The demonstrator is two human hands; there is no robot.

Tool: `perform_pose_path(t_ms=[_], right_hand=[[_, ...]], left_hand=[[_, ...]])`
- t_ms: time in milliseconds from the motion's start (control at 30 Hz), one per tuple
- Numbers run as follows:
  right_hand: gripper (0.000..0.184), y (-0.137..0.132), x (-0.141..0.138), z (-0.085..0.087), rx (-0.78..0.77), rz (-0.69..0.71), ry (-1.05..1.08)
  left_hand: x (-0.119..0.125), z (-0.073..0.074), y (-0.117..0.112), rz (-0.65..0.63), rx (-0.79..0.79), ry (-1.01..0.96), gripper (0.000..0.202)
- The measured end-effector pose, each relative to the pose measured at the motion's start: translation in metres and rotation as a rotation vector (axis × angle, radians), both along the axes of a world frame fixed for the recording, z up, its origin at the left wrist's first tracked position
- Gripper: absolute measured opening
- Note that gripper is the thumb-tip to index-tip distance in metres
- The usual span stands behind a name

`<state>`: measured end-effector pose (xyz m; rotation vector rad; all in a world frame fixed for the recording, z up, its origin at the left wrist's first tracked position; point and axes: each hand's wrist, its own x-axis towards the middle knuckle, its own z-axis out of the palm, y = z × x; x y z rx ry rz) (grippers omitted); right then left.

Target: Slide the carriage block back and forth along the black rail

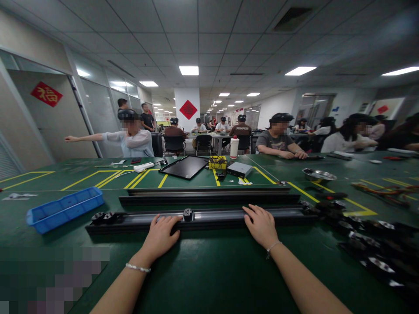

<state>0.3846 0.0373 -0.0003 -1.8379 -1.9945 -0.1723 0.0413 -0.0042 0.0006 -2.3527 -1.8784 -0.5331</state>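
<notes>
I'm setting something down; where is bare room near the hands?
Green tabletop is bare between the left forearm and right forearm, nearside of the long black rail, and between right forearm and clustered small black parts. Those parts crowd the right; a flat black panel and grey box crowd the far side.

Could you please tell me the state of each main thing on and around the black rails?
Left hand: resting on the near black rail, a fingertip beside the small black block
Right hand: open, on the same rail
Near black rail: lying lengthwise
Small black block: in the rail's channel
Black rail behind: lying parallel, untouched
Blue bin: upright, open-topped
White bottle: upright
</notes>
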Motion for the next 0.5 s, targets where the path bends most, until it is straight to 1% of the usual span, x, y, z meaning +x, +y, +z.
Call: perform_pose_path(t_ms=[167,500], right_hand=[[0.04,0.0004,0.0005,-0.0019,0.029,0.001,-0.012],[0.041,0.0005,0.001,-0.001,0.004,0.0,-0.003]], left_hand=[[0.0016,0.0026,-0.0007,0.009,-0.015,0.001,0.041],[0.0036,0.0063,-0.0023,0.006,-0.027,0.003,0.041]])
